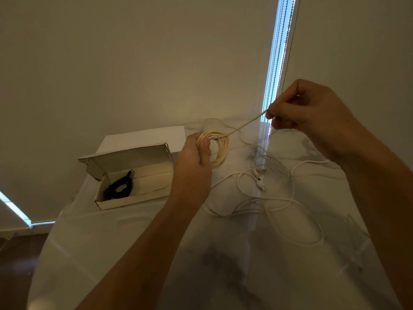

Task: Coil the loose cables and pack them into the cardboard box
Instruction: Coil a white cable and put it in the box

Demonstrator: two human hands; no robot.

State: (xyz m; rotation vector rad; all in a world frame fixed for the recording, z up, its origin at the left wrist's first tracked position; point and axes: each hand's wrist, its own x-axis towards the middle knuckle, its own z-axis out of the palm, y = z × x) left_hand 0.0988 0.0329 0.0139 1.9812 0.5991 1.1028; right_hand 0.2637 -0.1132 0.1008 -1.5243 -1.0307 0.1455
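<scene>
Cream braided cable [220,148], thin and matte, wound into several near-round loops stacked closely together. Held in the left hand [196,153], thumb pressed across the top of the bundle, fingers curled round the near side; grip closed on the coil, raised above the tabletop [111,242]. From the top of the coil, one taut straight strand running up and to the right into the right hand [306,108]. Pinched there between thumb and fingertips, remaining fingers curled in; grip closed on that strand, higher than the coil and well apart from the left hand. Beyond the pinch, more slack of the same cream cable apparently trailing down in loose curves onto the tabletop behind the coil.

White cable [290,204], smooth and glossy, sprawled loose in wide overlapping loops on the pale marbled tabletop, below and between both hands, touched by neither. Its USB plug [262,186] lying just right of the left forearm.

Cardboard box [134,175], long and shallow, lid flap standing open at the back, resting on the tabletop left of the left hand. Inside, at its left end, a black cable [118,187] already coiled into a small bundle. Sheet of white paper [145,137] lying flat behind the box.
</scene>
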